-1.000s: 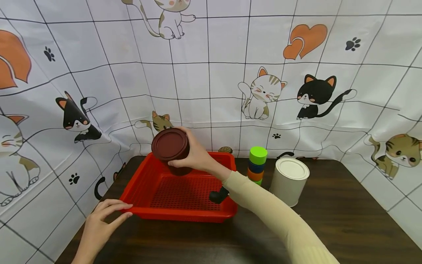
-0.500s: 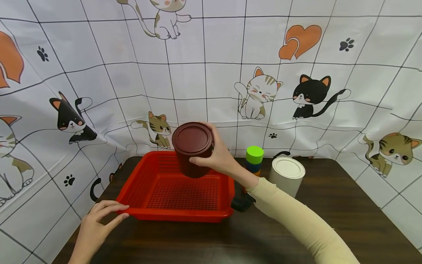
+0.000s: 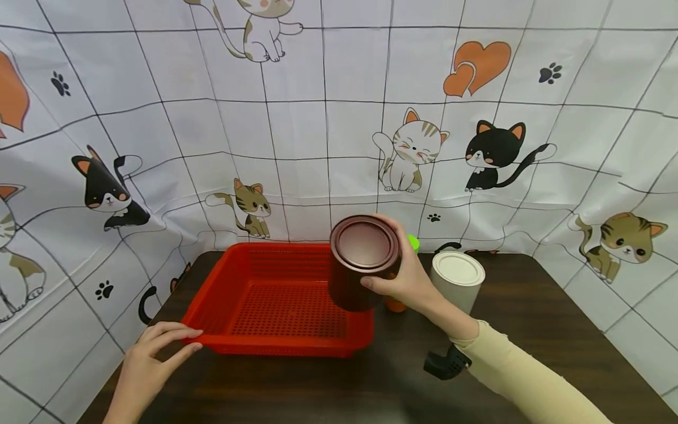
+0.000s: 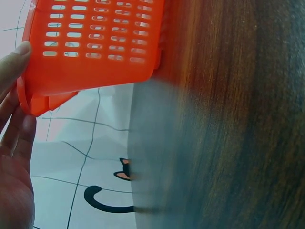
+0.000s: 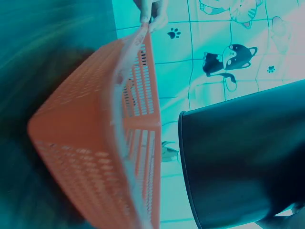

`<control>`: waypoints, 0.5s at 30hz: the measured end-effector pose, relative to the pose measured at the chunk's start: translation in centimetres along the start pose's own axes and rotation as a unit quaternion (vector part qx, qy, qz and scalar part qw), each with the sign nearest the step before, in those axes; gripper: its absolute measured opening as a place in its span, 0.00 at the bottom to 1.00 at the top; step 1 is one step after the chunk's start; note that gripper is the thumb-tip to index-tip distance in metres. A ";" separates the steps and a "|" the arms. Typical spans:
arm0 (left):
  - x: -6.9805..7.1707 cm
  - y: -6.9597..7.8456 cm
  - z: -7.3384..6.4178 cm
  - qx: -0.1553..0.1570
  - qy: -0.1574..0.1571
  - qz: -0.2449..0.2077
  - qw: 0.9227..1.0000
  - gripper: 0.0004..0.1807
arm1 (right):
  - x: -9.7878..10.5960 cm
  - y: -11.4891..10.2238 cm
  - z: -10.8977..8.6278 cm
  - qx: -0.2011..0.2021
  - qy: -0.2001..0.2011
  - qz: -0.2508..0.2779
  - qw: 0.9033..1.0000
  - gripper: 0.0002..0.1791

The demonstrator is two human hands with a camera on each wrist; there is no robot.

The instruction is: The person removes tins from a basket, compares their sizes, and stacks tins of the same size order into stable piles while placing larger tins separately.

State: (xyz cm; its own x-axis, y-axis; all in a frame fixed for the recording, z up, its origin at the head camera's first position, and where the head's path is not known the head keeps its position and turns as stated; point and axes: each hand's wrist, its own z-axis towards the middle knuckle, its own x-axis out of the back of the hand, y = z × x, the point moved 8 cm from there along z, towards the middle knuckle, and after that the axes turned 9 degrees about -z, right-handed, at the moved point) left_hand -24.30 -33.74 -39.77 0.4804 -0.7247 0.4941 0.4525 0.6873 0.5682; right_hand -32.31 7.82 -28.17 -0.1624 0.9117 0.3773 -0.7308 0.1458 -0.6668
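My right hand [image 3: 404,277] grips a dark brown lidded canister [image 3: 356,288] from its right side, thumb toward me. The canister hangs over the right end of a red plastic basket [image 3: 286,344], its lid tipped toward the head camera. In the right wrist view the canister [image 5: 243,152] is apart from the basket's rim. At the basket's front left corner my left hand [image 3: 150,359] pinches the rim; the left wrist view has the thumb on one side of the rim of the basket [image 4: 95,62] and fingers on the other. Nothing lies on the visible part of the basket's floor.
A cream lidded can [image 3: 458,280] stands to the right of the basket on the dark wooden table [image 3: 296,388]. Behind my right hand, a stack with a green top [image 3: 414,242] is mostly hidden. A cat-print sheet [image 3: 296,129] covers the wall behind.
My right hand has carried the canister rightward, from over the basket's back left part to its right end. The left hand keeps its hold on the rim. The head view has shifted slightly.
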 end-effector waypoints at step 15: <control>0.3 0.5 0.1 -0.013 0.005 -0.001 1.000 0.23 | 6.1 0.2 -6.8 -0.048 0.041 0.005 0.998 0.52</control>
State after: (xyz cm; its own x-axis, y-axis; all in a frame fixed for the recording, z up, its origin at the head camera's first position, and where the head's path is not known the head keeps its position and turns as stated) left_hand -24.05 -33.58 -39.27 0.4864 -0.7253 0.4871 0.4726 0.6874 0.5515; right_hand -28.90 16.02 -30.38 -0.1111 0.9414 0.3186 -0.6626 0.1687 -0.7297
